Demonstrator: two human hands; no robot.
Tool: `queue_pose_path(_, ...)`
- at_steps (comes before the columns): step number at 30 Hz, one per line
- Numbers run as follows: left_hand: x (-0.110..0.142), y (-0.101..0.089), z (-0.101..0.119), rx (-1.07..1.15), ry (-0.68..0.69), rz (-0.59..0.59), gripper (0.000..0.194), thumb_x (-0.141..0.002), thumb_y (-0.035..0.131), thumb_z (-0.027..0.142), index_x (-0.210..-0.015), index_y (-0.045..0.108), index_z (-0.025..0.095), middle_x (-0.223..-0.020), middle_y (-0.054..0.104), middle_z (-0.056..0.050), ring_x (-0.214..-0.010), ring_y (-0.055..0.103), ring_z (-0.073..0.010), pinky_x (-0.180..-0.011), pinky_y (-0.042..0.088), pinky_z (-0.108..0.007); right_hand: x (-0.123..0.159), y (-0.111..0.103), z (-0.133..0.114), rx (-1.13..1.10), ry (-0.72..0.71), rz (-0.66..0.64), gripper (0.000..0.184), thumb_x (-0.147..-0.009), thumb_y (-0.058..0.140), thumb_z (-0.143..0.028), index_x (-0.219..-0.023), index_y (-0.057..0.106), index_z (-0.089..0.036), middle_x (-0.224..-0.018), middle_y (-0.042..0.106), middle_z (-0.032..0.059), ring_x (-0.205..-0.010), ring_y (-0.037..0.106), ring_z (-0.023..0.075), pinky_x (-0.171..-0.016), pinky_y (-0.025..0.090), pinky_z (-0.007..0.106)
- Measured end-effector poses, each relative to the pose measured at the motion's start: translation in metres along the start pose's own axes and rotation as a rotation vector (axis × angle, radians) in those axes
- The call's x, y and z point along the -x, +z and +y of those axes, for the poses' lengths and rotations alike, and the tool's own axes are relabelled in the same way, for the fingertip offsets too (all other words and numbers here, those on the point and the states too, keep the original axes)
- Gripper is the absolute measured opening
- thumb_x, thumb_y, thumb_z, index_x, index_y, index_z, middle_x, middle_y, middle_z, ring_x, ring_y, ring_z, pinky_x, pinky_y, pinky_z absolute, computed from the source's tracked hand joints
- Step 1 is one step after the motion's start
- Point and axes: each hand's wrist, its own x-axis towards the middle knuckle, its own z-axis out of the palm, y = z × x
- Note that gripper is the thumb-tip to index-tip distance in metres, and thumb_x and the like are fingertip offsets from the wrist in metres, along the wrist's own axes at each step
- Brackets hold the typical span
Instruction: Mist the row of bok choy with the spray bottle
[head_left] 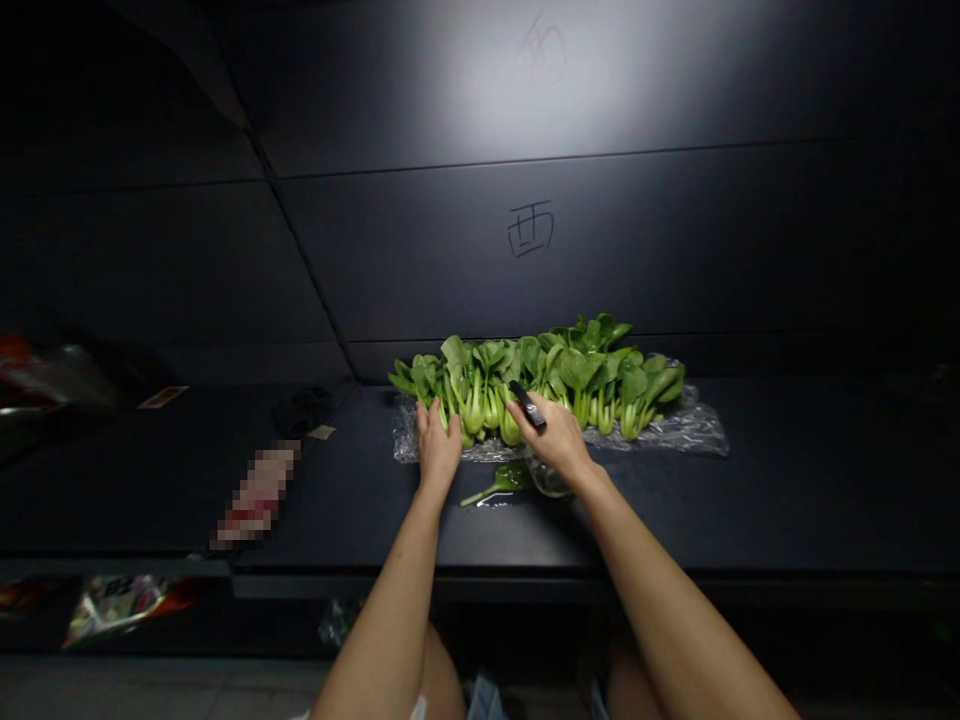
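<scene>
A row of green bok choy (555, 375) lies on a sheet of clear plastic (694, 430) on a dark shelf surface (787, 490). My left hand (436, 440) rests on the leftmost bok choy, fingers laid over its stalks. My right hand (551, 435) is closed round a small dark object (527, 404), perhaps a knife handle, and sits against the stalks in the middle. A single loose leaf (501, 482) lies on the shelf between my two wrists. Something clear and rounded (546, 482) sits under my right wrist.
Dark wall panels rise behind, with a chalk character (531, 228) on one. At the left lie a pixelated package (256, 495), a dark bundle (304, 408) and a small card (163, 396). Colourful packets (120, 603) sit on a lower ledge.
</scene>
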Motion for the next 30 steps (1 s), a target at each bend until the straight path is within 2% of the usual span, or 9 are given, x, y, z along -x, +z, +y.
queue_pose_path(4, 0.001, 0.0, -0.001, -0.018, 0.022, 0.008, 0.05, -0.087, 0.047, 0.034, -0.133, 0.048, 0.013, -0.154, 0.026, -0.02, -0.144, 0.019, -0.0317, -0.114, 0.025, -0.05, 0.0, 0.0, 0.008, 0.002, 0.009, 0.031, 0.036, -0.094, 0.039, -0.049, -0.091, 0.062, -0.02, -0.083, 0.07, 0.0061, -0.078, 0.064, 0.0196, -0.062, 0.034, 0.024)
queue_pose_path(11, 0.002, 0.003, 0.0, -0.072, 0.06, -0.009, 0.052, -0.087, 0.047, 0.036, -0.134, 0.048, 0.013, -0.154, 0.027, -0.02, -0.145, 0.018, -0.032, -0.114, 0.021, -0.052, 0.0, -0.004, 0.022, 0.004, 0.058, 0.111, 0.038, -0.094, 0.038, -0.048, -0.083, 0.061, -0.02, -0.078, 0.069, 0.0062, -0.075, 0.064, 0.02, -0.061, 0.034, 0.024)
queue_pose_path(19, 0.006, -0.002, 0.012, -0.116, 0.07, -0.032, 0.053, -0.09, 0.042, 0.037, -0.136, 0.046, 0.013, -0.154, 0.026, -0.02, -0.144, 0.018, -0.0332, -0.114, 0.017, -0.057, 0.001, -0.01, 0.028, 0.008, 0.095, 0.107, 0.036, -0.094, 0.039, -0.048, -0.091, 0.061, -0.02, -0.084, 0.07, 0.0077, -0.08, 0.066, 0.0217, -0.062, 0.035, 0.024)
queue_pose_path(30, 0.016, -0.005, 0.025, -0.196, 0.29, -0.006, 0.05, -0.091, 0.041, 0.033, -0.139, 0.044, 0.016, -0.154, 0.029, -0.016, -0.145, 0.019, -0.0307, -0.115, 0.013, -0.057, 0.003, -0.012, 0.034, -0.01, 0.126, 0.141, 0.039, -0.094, 0.038, -0.048, -0.088, 0.063, -0.019, -0.081, 0.07, 0.0076, -0.077, 0.066, 0.0215, -0.061, 0.034, 0.025)
